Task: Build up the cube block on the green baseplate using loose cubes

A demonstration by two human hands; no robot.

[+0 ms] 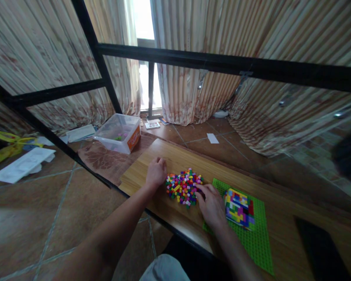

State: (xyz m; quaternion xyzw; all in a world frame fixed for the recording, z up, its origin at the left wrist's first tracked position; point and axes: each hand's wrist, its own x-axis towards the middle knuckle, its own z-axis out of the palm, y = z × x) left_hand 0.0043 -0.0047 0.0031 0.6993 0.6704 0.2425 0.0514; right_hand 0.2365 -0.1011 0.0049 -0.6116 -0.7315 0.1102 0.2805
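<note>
A pile of small coloured bricks [183,186] lies on the wooden table [175,156]. My left hand [156,172] rests at the pile's left edge, fingers curled in a loose fist against the wood. My right hand [212,203] reaches into the pile's right side, fingertips pinched among the bricks; what they hold is too small to tell. To the right lies a green baseplate [256,242] carrying a flat multicoloured brick build [239,207], just beside my right hand.
A clear plastic box [119,132] with an orange label stands on a brown mat beyond the table's far left end. Black metal frame bars [222,62] cross above. A dark flat object [320,246] lies on the table at right. Papers litter the tiled floor.
</note>
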